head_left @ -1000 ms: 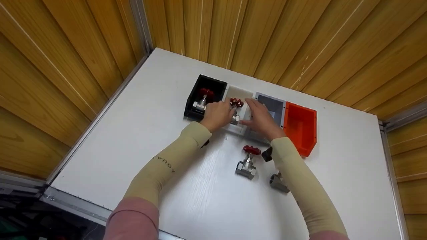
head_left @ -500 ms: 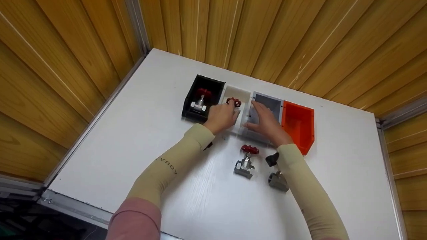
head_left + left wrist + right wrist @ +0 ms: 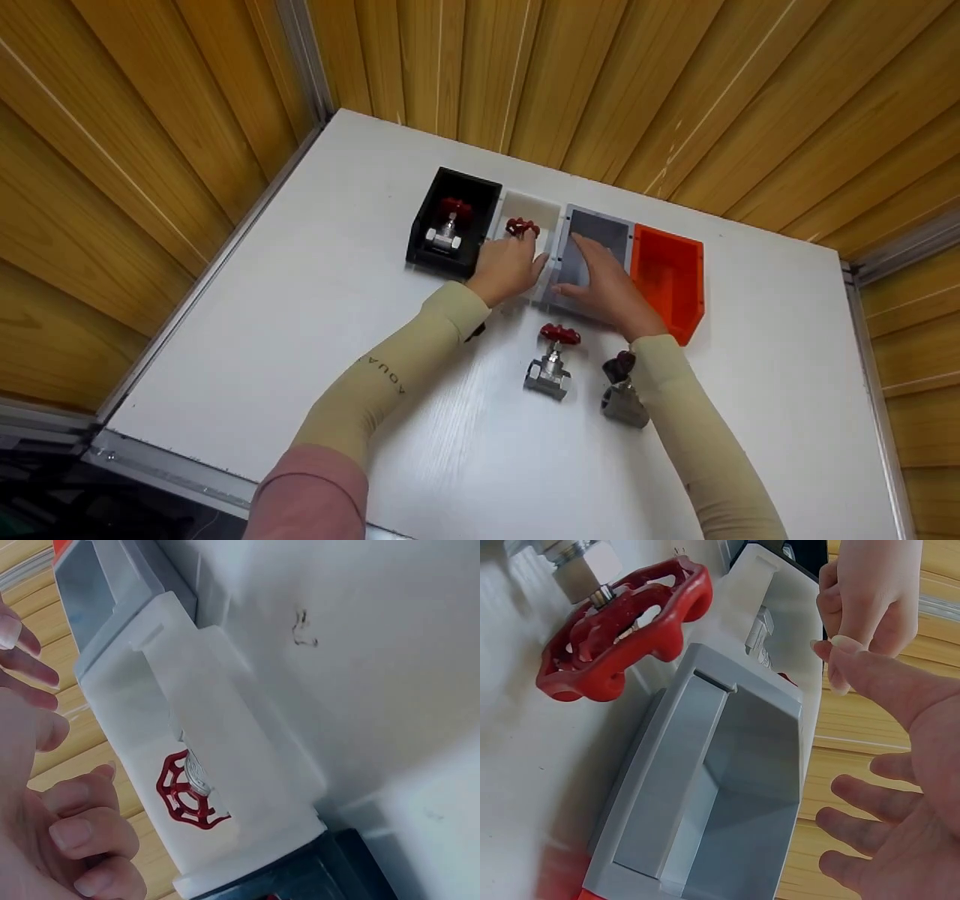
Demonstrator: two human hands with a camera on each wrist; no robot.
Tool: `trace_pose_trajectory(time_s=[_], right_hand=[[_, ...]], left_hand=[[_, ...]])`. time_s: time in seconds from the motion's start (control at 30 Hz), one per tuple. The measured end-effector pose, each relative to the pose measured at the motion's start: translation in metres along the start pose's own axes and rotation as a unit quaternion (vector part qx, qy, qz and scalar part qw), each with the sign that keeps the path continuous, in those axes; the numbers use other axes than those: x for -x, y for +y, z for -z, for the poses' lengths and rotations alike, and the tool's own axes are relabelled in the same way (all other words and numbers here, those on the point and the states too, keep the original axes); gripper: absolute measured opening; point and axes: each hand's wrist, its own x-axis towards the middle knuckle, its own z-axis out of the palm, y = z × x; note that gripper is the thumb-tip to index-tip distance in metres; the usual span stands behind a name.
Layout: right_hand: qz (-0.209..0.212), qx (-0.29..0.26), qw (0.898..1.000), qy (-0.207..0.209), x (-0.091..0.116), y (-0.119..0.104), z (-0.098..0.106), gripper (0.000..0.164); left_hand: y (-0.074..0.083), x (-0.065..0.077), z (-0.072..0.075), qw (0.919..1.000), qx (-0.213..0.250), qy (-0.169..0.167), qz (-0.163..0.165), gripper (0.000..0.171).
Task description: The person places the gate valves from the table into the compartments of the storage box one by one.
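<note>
My left hand (image 3: 510,266) is over the white bin (image 3: 534,204), its fingers loosely curled and holding nothing in the left wrist view. Inside that bin lies a metal valve with a red handwheel (image 3: 187,791), its body mostly hidden by the bin's front wall. My right hand (image 3: 606,283) hovers over the grey bin (image 3: 679,765) with fingers spread and nothing in them. Another valve (image 3: 444,238) sits in the black bin (image 3: 424,255) to the left. Two more stand on the table: a valve (image 3: 550,371) in front of the bins and a valve (image 3: 624,405) beside my right sleeve.
An orange bin (image 3: 679,292) ends the row on the right, joined side by side with the grey one. The white table (image 3: 300,337) is bounded by wood-patterned walls (image 3: 480,67) at the back and sides.
My left hand has let go of the valve, which now lies in the white bin. The right hand has drawn slightly right, away from the white bin to over the grey one.
</note>
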Motion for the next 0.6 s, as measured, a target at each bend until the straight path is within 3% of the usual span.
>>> trace_pose_trajectory(time_s=[0.6], right_hand=[[0.01,-0.005,1.0,0.006,0.016,0.006,0.0,0.093]], left_hand=[[0.011,-0.001,-0.008,0.9998,0.016,0.009,-0.006,0.041]])
